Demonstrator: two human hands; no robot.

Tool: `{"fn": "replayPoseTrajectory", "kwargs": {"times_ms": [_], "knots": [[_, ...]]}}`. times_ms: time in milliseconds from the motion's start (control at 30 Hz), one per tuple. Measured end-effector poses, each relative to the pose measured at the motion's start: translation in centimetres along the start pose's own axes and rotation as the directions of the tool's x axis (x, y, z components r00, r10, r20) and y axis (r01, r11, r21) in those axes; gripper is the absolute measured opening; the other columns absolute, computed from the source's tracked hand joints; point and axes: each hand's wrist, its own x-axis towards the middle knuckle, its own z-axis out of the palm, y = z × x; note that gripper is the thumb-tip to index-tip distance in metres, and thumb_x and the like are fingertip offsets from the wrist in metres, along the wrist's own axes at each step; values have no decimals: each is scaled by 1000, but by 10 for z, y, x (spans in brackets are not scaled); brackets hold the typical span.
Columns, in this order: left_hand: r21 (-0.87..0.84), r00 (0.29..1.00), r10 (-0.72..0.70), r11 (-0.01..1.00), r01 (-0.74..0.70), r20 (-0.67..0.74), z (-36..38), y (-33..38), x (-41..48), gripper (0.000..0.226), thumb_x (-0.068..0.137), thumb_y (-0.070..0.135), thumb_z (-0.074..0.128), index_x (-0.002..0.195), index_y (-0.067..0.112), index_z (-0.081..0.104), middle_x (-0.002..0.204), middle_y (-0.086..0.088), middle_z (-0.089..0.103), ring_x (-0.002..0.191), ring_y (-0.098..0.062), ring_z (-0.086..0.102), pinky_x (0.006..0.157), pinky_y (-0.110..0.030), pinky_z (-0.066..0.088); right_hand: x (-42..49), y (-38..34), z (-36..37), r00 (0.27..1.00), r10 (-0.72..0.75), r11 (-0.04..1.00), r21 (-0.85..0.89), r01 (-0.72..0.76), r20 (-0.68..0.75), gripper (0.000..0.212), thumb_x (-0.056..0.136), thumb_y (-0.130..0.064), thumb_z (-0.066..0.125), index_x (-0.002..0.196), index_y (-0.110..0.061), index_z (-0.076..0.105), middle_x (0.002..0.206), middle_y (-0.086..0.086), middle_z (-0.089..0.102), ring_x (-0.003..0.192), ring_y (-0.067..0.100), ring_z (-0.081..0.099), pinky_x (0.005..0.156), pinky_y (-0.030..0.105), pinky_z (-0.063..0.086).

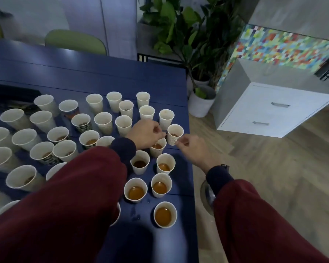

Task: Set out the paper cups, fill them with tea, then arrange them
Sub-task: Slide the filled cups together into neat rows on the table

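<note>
Several white paper cups stand on the dark blue table [106,73], many holding amber tea. A white cup [175,134] with a little tea stands near the table's right edge. My left hand [146,132] is curled, its fingertips at that cup's left rim. My right hand [195,149] reaches in from the right and pinches the same cup's lower right side. Just below my left hand stands another tea cup [158,147], partly hidden. Fuller cups [165,214] stand nearest me.
Drops of spilled liquid [135,213] lie on the table near the front cups. The table's right edge runs just beyond the cups. Off it stand a white drawer cabinet [270,111], potted plants [201,99] and green chairs [74,40] at the back.
</note>
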Motion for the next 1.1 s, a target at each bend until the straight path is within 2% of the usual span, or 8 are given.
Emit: {"fn": "replayPoseTrajectory", "kwargs": {"times_ms": [100, 300, 533, 733, 800, 900, 1000, 1100], "knots": [[16, 998, -13, 1000, 12, 58, -5, -14, 8, 22, 93, 40, 64, 95, 20, 70, 93, 5, 69, 93, -17, 63, 84, -34, 49, 5, -15, 11, 999, 28, 1000, 8, -28, 20, 22, 98, -33, 58, 106, -18, 70, 108, 4, 72, 100, 23, 65, 85, 34, 50], [21, 994, -28, 999, 26, 109, 0, -18, 34, 21, 94, 39, 62, 99, 19, 68, 100, 0, 70, 97, -22, 62, 92, -38, 49, 27, -20, 21, 997, 74, 997, -37, -74, -5, 23, 95, -32, 63, 110, -16, 70, 111, 8, 71, 103, 28, 66, 91, 40, 52], [51, 990, -52, 998, 46, 129, 13, -25, 71, 26, 93, 33, 68, 113, 18, 63, 108, -2, 67, 102, -22, 63, 95, -43, 52, 65, -1, 16, 999, 51, 985, -163, -49, 5, 53, 88, -29, 73, 133, -8, 55, 130, 13, 59, 116, 30, 57, 95, 36, 44], [36, 990, 72, 996, -77, 120, 43, -29, 111, 50, 79, 15, 77, 124, 14, 54, 110, 4, 52, 103, -16, 54, 90, -32, 45, 103, 23, 27, 993, 26, 971, -240, 2, 114, 96, 82, -35, 82, 156, -10, 26, 152, 13, 36, 137, 30, 41, 108, 34, 35], [39, 986, 90, 995, -97, 140, 54, -31, 121, 42, 79, 13, 74, 115, 17, 52, 103, 7, 53, 96, -15, 54, 86, -30, 45, 113, 29, 34, 990, 11, 974, -224, 21, 142, 101, 81, -34, 84, 158, -10, 22, 155, 12, 34, 138, 29, 40, 108, 33, 34], [27, 975, 90, 995, -98, 205, 65, -34, 128, 32, 78, 12, 70, 102, 19, 49, 91, 2, 62, 87, -19, 61, 81, -35, 50, 122, 35, 44, 990, 0, 988, -154, 22, 144, 101, 79, -33, 85, 157, -11, 25, 153, 11, 35, 136, 28, 43, 106, 32, 36], [-13, 972, 106, 994, -105, 209, 69, -38, 135, 37, 81, 14, 69, 116, 15, 57, 102, -1, 70, 93, -21, 64, 87, -41, 54, 130, 40, 50, 993, -29, 994, -105, 41, 114, 90, 82, -36, 82, 153, -14, 33, 147, 10, 41, 128, 28, 49, 102, 35, 42], [67, 990, 110, 991, -117, 90, 66, -41, 142, 34, 86, 14, 63, 120, 13, 61, 110, -3, 68, 100, -24, 62, 83, -32, 48, 137, 42, 51, 992, -52, 989, -129, 66, 113, 71, 83, -36, 80, 140, -16, 45, 132, 9, 50, 114, 29, 56, 93, 37, 46]]}}
